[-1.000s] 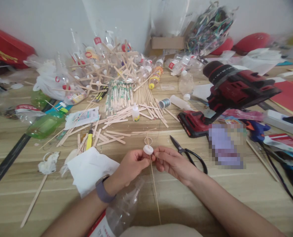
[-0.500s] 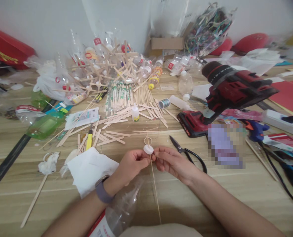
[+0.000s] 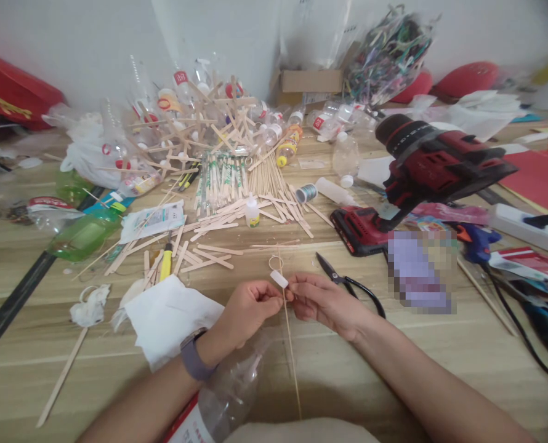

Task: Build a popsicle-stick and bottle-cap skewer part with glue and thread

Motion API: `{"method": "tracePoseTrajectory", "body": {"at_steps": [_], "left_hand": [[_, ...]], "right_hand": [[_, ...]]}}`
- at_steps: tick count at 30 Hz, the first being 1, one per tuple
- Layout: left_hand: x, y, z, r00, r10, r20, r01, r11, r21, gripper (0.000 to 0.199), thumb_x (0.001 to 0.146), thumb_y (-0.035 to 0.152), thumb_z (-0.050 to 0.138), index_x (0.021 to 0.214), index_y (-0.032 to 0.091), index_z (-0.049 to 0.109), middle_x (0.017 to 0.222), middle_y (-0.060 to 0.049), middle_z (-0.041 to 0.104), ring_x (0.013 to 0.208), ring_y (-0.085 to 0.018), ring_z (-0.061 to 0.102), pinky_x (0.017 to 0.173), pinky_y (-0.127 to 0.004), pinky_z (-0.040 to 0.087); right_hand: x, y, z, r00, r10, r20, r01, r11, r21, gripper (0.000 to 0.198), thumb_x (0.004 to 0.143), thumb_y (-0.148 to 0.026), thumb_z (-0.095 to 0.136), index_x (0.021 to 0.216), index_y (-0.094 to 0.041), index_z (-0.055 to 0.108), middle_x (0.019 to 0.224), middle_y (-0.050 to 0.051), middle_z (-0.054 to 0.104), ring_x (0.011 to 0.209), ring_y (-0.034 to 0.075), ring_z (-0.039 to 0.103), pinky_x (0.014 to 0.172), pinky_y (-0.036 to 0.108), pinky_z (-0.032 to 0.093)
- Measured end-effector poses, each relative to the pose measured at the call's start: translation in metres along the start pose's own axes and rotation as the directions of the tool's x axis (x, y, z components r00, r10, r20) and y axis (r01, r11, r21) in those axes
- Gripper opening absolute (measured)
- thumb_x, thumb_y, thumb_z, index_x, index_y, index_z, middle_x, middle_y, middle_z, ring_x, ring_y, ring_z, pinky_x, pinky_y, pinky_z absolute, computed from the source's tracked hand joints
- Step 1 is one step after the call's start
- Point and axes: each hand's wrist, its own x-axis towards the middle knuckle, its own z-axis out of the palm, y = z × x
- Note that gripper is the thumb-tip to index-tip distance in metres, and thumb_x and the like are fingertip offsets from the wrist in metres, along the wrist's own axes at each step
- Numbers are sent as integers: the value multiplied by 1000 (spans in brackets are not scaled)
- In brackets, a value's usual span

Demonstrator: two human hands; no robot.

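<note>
A white bottle cap [image 3: 279, 279] is threaded on a thin bamboo stick [image 3: 291, 357] that runs down toward my body. Above the cap there is a small loop [image 3: 275, 264], and a thin stick lies crosswise at the top. My left hand [image 3: 258, 306] is closed, thumb and finger pinching the stick just under the cap. My right hand [image 3: 319, 301] is closed too, its fingertips against the cap's right edge; their exact hold is partly hidden. Black-handled scissors [image 3: 348, 283] lie beyond my right hand. A clear plastic bottle [image 3: 228, 394] lies under my left forearm.
A red and black drill [image 3: 422, 172] stands at right, near a blue glue gun [image 3: 479, 243]. Flat wooden sticks [image 3: 213, 257], a small glue bottle [image 3: 252, 212] and a thread spool [image 3: 306, 194] lie ahead. White paper [image 3: 170, 314] is at left. Plastic bottles crowd the back.
The bottle cap has tilted from showing its round face to nearly edge-on, and the loop above it has turned slightly. Both hands stay in almost the same place.
</note>
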Motion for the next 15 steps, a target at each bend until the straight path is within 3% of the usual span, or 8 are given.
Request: {"method": "tracePoseTrajectory", "body": {"at_steps": [9,15], "left_hand": [[1,-3,-3,999,-46,-13,45,995,-86,28,66,40,76,72,15,67,49,9,43,38,-2,21,40,-23,12],[1,-3,-2,998,-57,-11,55,989,-141,28,64,39,79,72,14,69,51,7,51,37,-2,21,41,-23,13]], "right_hand": [[0,2,1,1000,-28,-13,28,999,32,25,72,-34,78,72,-15,63,71,-1,59,51,6,42,51,26,29],[1,5,1,999,-49,-24,49,998,33,26,70,-35,81,74,-15,64,74,0,62,52,7,45,53,26,32]]}}
